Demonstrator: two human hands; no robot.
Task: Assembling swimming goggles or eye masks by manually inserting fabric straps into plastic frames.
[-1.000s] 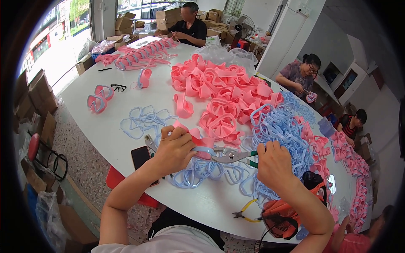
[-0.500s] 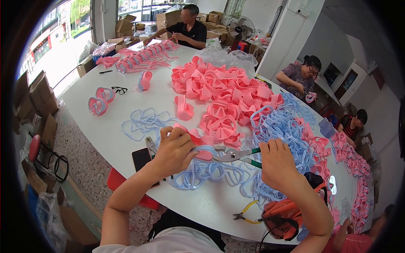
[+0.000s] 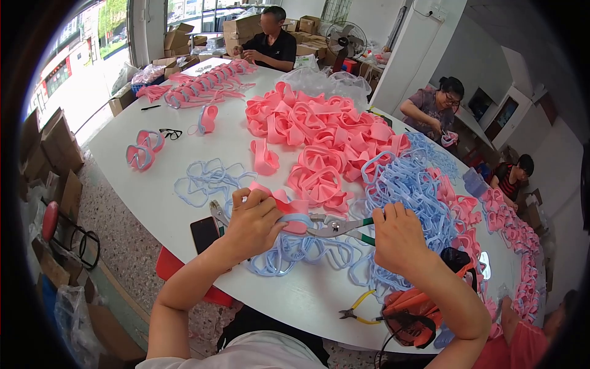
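In the head view, pinches a blue-rimmed pink band [image 3: 296, 226] between the thumb and bent fingers of the left hand [image 3: 251, 222], with the free end projecting toward the right hand [image 3: 399, 238]. Curls the right hand around the green handles of slip-joint pliers [image 3: 337, 228], pointing them leftward, jaws meeting the band's end between the two hands; cannot tell how hard. Shows a loose pink strip [image 3: 291, 205] just beyond the left hand; cannot tell whether joined to the band.

Left of the left hand, shows the metal head of a second pair of pliers [image 3: 217, 211] and a dark-screened smartphone [image 3: 204, 234]. Just below and right of the left hand, shows pale-blue loops [image 3: 278, 261] on the white bench [image 3: 301, 301], with a smaller tangle of blue loops [image 3: 203, 184] beyond the same hand. Just beyond the right hand, shows a thick heap of pale-blue rings [image 3: 409, 184]; well beyond both hands, a big pile of pink bands [image 3: 326, 120]. Nearer than the right hand, shows yellow-handled cutting pliers [image 3: 351, 311] beside an orange bag [image 3: 405, 307].

Well beyond the left hand, to its left, shows paired blue-rimmed pink rings [image 3: 142, 154] and black-framed eyeglasses [image 3: 172, 133]. Far beyond the left hand, shows a co-worker in black [image 3: 273, 50]; far beyond the right hand, a co-worker in a patterned top [image 3: 426, 111].
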